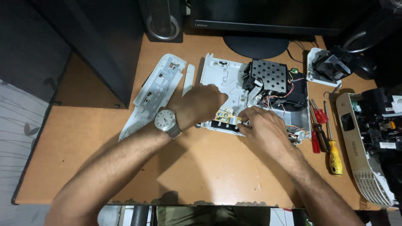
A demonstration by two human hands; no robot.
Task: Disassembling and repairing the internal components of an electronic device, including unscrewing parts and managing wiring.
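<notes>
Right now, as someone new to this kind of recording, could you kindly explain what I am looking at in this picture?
The single picture comes from a camera worn on a person's head, looking down at a wooden desk. No machine works here, only two bare hands. The left hand, with a wristwatch on its wrist, rests on an opened white device case. The right hand pinches at small parts near a yellowish circuit board; exactly what it grips is hidden. A detached white cover panel lies to the left, screwdrivers to the right, and a monitor stand behind.

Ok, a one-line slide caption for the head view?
Both hands, left hand and right hand, work inside an opened white plastic device chassis on a wooden desk.
</notes>
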